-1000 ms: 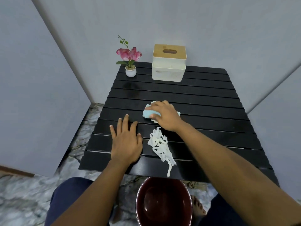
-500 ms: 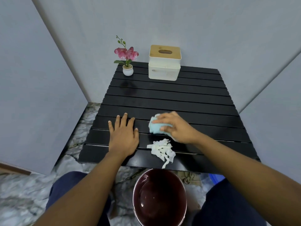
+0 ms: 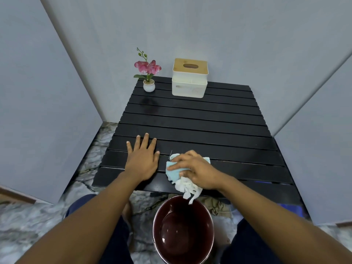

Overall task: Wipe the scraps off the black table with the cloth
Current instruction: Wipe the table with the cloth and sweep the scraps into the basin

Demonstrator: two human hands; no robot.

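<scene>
Black-slatted, the table [image 3: 190, 130] carries scraps [image 3: 187, 187] at its near edge, overhanging the bucket [image 3: 154, 227], just below the right hand [image 3: 198, 172] clutching the cloth [image 3: 171, 173]; the left hand [image 3: 142, 162] lies flat, empty.

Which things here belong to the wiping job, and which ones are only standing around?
For the job: cloth, scraps, black table, bucket below the near edge, right hand holding the cloth, left hand flat on the table.
Only standing there: flower pot, tissue box.
</scene>
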